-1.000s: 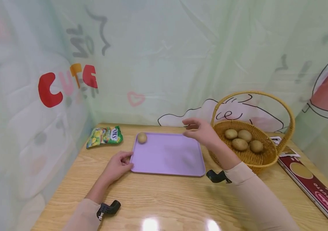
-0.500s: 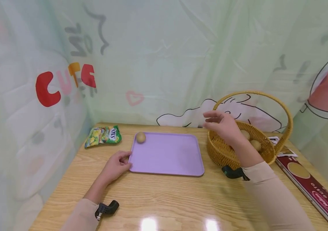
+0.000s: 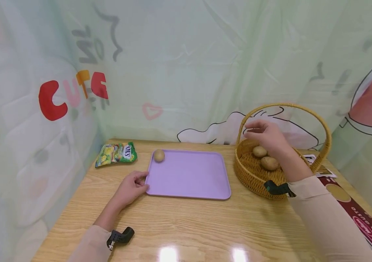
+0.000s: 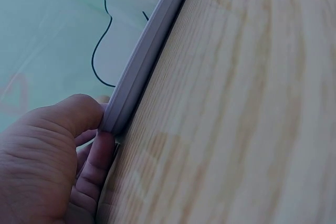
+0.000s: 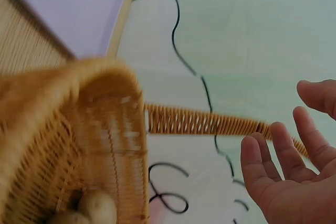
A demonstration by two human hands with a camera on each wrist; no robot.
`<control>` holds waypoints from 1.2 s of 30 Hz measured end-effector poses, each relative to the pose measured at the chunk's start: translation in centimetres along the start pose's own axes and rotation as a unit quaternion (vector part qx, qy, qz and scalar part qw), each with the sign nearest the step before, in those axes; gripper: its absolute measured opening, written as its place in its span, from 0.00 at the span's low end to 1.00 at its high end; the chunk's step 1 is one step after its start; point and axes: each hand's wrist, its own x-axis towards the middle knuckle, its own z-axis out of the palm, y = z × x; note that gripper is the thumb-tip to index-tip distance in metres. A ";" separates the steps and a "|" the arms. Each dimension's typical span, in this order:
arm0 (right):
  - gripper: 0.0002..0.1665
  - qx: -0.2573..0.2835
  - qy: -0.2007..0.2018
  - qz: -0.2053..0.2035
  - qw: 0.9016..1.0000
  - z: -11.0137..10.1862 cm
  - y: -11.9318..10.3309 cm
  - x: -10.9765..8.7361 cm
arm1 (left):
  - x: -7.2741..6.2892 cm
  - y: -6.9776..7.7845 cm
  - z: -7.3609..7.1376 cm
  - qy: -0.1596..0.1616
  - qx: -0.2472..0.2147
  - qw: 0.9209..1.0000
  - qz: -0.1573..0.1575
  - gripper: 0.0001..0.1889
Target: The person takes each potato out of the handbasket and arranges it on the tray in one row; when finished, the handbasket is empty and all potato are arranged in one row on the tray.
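A purple tray (image 3: 189, 176) lies on the table, and one potato (image 3: 159, 155) sits in its far left corner. My left hand (image 3: 131, 189) pinches the tray's left edge; in the left wrist view the thumb (image 4: 79, 114) lies against the rim. Over the wicker basket (image 3: 248, 174) at the right hovers my right hand (image 3: 267, 138), its fingers loosely bent and holding nothing. Potatoes (image 3: 269, 163) lie inside the basket, partly hidden by the right forearm. In the right wrist view, the right fingers (image 5: 286, 150) appear in front of the basket's handle (image 5: 194, 121).
A green and yellow snack bag (image 3: 117, 154) lies left of the tray. Along the table's right side runs a long dark red box (image 3: 353, 214), with a white packet (image 3: 323, 169) near its far end. A printed curtain (image 3: 179, 72) hangs behind the table.
My right hand has moved right, from above the tray's right side to above the basket. The left hand keeps its hold on the tray edge. The head view has shifted slightly.
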 end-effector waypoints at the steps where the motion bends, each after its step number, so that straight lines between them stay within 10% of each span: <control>1: 0.30 0.006 0.002 0.002 1.000 -0.2 0.3 0.2 | 0.0 0.0 0.0 0.001 -0.001 1.000 0.000 0.26; 27: 0.32 -0.090 -0.089 0.060 0.990 -4.5 8.4 3.8 | 0.1 0.3 -0.2 -0.003 0.001 1.000 -0.001 0.26; 36: 0.34 -0.163 -0.132 0.094 0.973 -3.5 10.2 5.3 | 0.1 -0.1 -0.1 -0.007 -0.010 1.000 0.000 0.26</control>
